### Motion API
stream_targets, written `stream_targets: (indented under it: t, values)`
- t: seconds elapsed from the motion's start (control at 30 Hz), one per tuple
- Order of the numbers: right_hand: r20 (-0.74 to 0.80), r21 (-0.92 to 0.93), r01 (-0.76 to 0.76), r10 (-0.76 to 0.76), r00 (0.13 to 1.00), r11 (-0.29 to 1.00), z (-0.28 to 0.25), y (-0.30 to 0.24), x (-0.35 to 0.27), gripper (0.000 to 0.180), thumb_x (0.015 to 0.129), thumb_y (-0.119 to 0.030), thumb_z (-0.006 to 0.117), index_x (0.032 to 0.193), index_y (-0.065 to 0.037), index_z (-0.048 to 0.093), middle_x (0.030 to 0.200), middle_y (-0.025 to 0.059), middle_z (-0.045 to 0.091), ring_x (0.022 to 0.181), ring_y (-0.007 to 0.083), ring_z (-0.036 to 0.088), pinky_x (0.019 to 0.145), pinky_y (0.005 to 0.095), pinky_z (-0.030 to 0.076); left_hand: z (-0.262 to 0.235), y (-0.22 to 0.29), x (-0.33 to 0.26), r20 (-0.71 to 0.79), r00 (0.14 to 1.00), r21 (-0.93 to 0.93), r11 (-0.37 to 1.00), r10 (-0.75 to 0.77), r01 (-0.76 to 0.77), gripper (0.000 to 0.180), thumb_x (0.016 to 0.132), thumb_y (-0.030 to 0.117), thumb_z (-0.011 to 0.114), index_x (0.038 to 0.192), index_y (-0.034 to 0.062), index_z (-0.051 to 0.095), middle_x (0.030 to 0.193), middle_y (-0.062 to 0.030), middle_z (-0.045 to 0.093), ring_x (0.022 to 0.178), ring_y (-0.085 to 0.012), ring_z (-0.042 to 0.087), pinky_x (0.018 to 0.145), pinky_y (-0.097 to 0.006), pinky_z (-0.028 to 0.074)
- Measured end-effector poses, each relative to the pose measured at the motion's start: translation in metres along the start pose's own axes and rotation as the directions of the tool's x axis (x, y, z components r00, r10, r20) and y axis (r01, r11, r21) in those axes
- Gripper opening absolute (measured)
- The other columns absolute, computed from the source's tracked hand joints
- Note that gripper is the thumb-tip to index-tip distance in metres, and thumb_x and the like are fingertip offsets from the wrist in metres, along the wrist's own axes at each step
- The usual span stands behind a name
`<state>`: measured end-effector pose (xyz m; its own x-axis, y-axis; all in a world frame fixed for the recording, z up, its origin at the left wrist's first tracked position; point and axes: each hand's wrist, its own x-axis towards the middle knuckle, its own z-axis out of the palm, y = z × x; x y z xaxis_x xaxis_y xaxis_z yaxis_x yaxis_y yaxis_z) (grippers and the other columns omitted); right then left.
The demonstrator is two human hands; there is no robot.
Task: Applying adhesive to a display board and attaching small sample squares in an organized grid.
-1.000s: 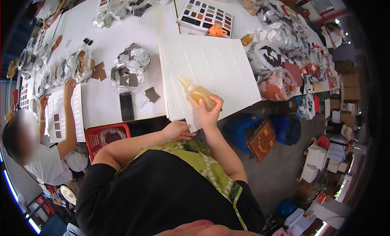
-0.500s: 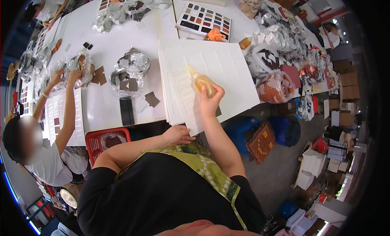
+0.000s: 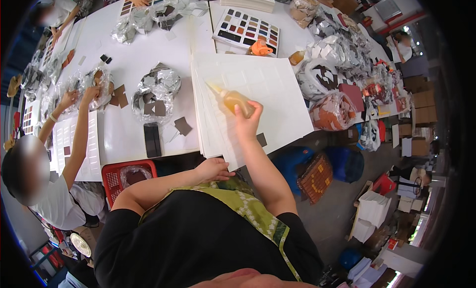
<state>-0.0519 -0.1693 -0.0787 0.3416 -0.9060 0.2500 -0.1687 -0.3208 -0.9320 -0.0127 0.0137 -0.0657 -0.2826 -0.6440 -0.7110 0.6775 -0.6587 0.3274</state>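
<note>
Glue bottle (image 3: 237, 100) on card stack (image 3: 277, 89); phone (image 3: 152, 139) left.

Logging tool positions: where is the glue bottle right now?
Head view, centre: the glue bottle is in the right hand, tilted over the white card stack.

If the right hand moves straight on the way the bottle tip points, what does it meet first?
Probably the stack of white cards: the glue bottle in the right hand points its nozzle up-left just above them; the exact gap is unclear.

head view | worn on head, looks steeply down | near white table (image 3: 148, 55) | fisheye, edges bend
</note>
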Motion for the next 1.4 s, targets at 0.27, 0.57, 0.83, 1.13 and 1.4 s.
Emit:
stream_targets:
  t: [0.27,0.57,0.83,1.13,1.4]
  values:
    - [-0.186,-0.158,-0.024,-0.006,0.982,0.987,-0.037,0.025,0.033,0.038,0.082,-0.011,0.066,0.11,-0.004,0.042,0.113,0.0137,0.038,0.108,0.0273,0.041,0.095,0.0373,0.036,0.003,0.002,-0.002,0.013,1.0,0.054,0.999,-0.001,0.0,0.016,0.095,0.018,0.046,0.099,0.0028,0.051,0.105,-0.0081,0.059,0.102,-0.021,0.061,0.082,-0.033,0.051]
    - [-0.213,-0.156,-0.001,-0.032,0.977,0.988,-0.055,0.038,0.026,0.038,0.08,-0.011,0.068,0.108,-0.005,0.043,0.109,0.0133,0.041,0.106,0.028,0.041,0.094,0.0395,0.035,0.0,0.0,0.0,0.008,1.0,0.027,1.0,0.006,-0.006,0.014,0.095,0.017,0.047,0.095,0.0038,0.051,0.103,-0.0084,0.059,0.101,-0.0217,0.061,0.082,-0.033,0.051]
    - [-0.193,0.371,-0.185,0.27,0.943,0.91,-0.071,0.024,0.006,0.039,0.079,-0.01,0.069,0.107,-0.005,0.042,0.109,0.0134,0.041,0.105,0.0282,0.042,0.094,0.039,0.035,-0.002,-0.003,0.002,-0.014,1.0,-0.004,1.0,-0.001,0.001,0.014,0.095,0.017,0.047,0.096,0.0035,0.052,0.102,-0.0082,0.06,0.099,-0.022,0.062,0.08,-0.033,0.052]
    - [-0.121,0.066,-0.051,0.058,0.991,0.997,-0.085,0.029,-0.015,0.039,0.081,-0.01,0.067,0.109,-0.004,0.041,0.11,0.0131,0.042,0.105,0.0242,0.044,0.092,0.0346,0.037,0.009,0.002,-0.007,-0.035,0.999,0.022,1.0,0.022,-0.021,0.019,0.096,0.016,0.044,0.103,0.0024,0.055,0.106,-0.0084,0.062,0.099,-0.0202,0.061,0.08,-0.032,0.05]
    - [-0.078,0.12,-0.094,0.104,0.991,0.988,-0.092,0.023,-0.035,0.038,0.083,-0.009,0.067,0.109,-0.005,0.04,0.109,0.0111,0.045,0.103,0.0202,0.046,0.09,0.0323,0.04,0.007,-0.003,-0.003,-0.048,0.997,0.023,0.998,0.052,-0.051,0.02,0.096,0.016,0.044,0.104,0.0023,0.055,0.105,-0.0092,0.062,0.099,-0.0207,0.061,0.079,-0.033,0.05]
